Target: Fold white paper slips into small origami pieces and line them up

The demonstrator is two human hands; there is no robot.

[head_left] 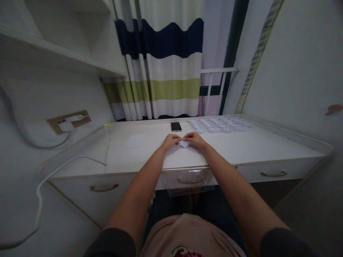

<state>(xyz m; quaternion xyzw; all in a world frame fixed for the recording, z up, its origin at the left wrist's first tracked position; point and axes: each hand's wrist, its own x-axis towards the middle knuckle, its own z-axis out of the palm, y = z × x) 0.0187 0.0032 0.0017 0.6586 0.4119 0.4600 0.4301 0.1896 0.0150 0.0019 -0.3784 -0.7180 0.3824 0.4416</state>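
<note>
A small piece of white paper (184, 144), with a pointed lower corner, is held just above the desk between my two hands. My left hand (170, 141) pinches its left side, where a bit of red shows by the fingers. On the other side my right hand (194, 139) closes its fingertips on the upper right edge. Beyond the hands lies a dark phone (176, 126). Flat on the desk to the left are white paper sheets (135, 140). Many small white folded pieces (218, 125) are laid out in rows at the back right.
The white desk (268, 146) has a raised rim and drawers in front. Clear plastic (184, 182) hangs over the middle drawer's front. A white cable (80, 157) runs over the left side. Shelves overhang at upper left, and a striped curtain (171, 67) hangs behind.
</note>
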